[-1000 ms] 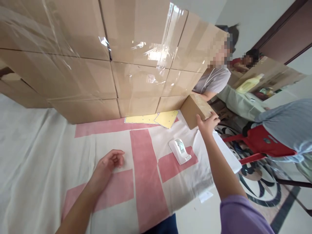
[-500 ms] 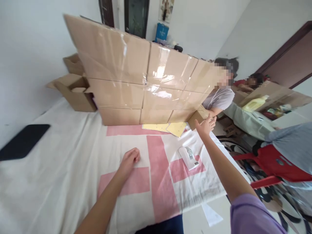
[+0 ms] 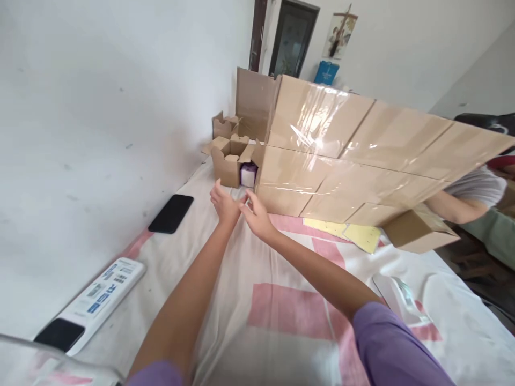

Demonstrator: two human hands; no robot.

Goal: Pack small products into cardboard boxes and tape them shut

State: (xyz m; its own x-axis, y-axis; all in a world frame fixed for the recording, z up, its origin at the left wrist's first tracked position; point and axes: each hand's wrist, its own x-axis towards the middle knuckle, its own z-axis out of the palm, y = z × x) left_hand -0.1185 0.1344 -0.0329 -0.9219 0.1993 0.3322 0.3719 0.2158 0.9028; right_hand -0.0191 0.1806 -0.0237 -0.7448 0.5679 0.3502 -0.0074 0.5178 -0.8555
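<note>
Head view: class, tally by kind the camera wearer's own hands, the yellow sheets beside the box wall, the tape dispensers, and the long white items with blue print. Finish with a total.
Own hands (left hand, right hand): 2
Yellow sheets: 2
Tape dispenser: 1
Long white item with blue print: 1
Total: 6

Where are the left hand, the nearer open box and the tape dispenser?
Left hand [image 3: 226, 206], head view: its middle.
Nearer open box [image 3: 227, 173], head view: front wall.
Tape dispenser [image 3: 396, 300], head view: white body.
</note>
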